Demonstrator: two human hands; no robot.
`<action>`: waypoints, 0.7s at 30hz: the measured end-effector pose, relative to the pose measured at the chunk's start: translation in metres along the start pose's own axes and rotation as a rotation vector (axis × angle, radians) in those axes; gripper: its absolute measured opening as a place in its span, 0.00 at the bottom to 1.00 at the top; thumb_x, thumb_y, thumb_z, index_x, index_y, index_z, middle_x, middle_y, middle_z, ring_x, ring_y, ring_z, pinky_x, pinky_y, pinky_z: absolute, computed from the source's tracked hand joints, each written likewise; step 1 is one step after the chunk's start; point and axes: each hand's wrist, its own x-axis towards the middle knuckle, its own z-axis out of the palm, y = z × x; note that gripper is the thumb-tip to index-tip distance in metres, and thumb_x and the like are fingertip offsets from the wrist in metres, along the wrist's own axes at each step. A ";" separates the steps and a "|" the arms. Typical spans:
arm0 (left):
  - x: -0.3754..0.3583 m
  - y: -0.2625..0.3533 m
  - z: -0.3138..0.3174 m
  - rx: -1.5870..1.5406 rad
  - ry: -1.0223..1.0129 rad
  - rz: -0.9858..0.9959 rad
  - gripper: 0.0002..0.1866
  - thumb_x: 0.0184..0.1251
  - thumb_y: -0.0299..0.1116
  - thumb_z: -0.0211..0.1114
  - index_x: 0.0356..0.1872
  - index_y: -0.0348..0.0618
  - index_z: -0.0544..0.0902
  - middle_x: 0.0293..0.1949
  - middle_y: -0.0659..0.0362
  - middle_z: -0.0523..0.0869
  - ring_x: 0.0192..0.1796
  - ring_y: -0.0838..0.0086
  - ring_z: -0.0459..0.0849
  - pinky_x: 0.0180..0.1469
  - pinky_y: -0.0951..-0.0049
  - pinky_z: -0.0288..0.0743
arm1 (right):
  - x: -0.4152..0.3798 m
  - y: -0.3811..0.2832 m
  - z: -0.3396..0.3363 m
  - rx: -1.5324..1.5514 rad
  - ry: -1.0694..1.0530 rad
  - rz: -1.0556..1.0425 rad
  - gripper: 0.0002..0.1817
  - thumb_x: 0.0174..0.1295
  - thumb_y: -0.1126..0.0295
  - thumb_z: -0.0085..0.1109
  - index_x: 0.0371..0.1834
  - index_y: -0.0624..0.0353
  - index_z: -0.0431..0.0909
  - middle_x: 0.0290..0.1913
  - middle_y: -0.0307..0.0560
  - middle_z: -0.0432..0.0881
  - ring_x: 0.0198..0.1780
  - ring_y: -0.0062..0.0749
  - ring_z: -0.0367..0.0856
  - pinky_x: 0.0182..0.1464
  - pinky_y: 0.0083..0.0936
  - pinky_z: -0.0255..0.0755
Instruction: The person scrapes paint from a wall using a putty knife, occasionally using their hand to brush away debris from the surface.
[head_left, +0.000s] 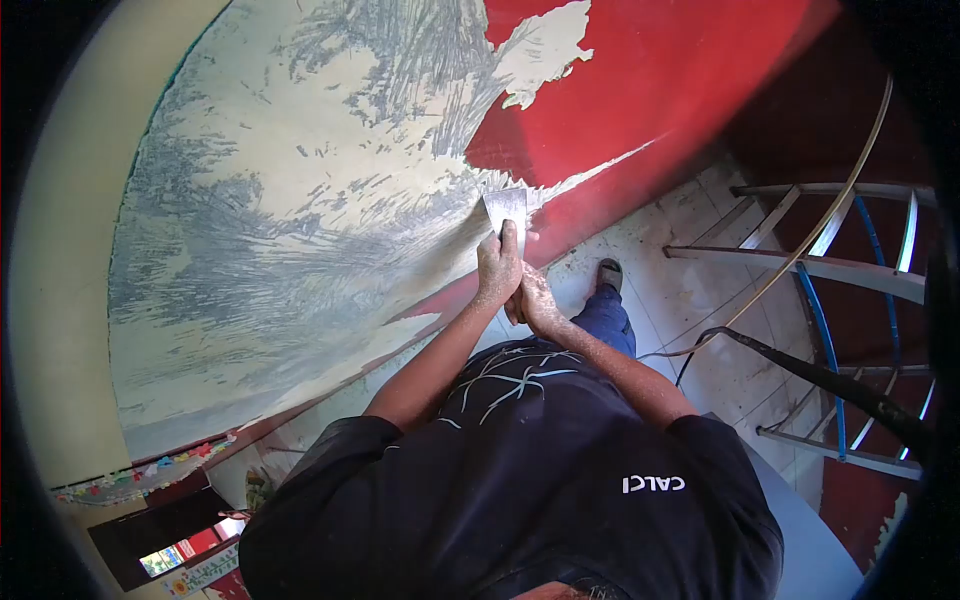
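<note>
A metal paint scraper point(506, 204) has its broad blade against the wall, at the border between bare, scratched plaster point(330, 190) and red paint point(580, 120). My left hand point(498, 268) is closed round the scraper, its thumb pressed along the blade. Just below and to the right, my right hand point(540, 302) is closed at the handle end, and the handle itself is mostly hidden by both hands. Pale dust coats the hands and forearms. A thin pale strip runs right from the blade through the red paint.
A metal ladder point(800, 258) stands at the right, with a cable point(845, 195) and a dark pole point(810, 372) near it. Dusty white tiles point(640, 240) cover the floor. My sandalled foot point(609, 272) is close to the wall. Colourful garlands point(160, 468) hang at lower left.
</note>
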 end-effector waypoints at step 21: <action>0.013 0.039 0.000 -0.388 -0.082 -0.260 0.22 0.74 0.43 0.46 0.27 0.36 0.75 0.16 0.60 0.75 0.14 0.79 0.72 0.16 0.76 0.65 | 0.011 -0.010 0.006 -0.122 0.229 -0.150 0.19 0.70 0.62 0.35 0.27 0.63 0.71 0.10 0.42 0.69 0.10 0.25 0.67 0.12 0.25 0.60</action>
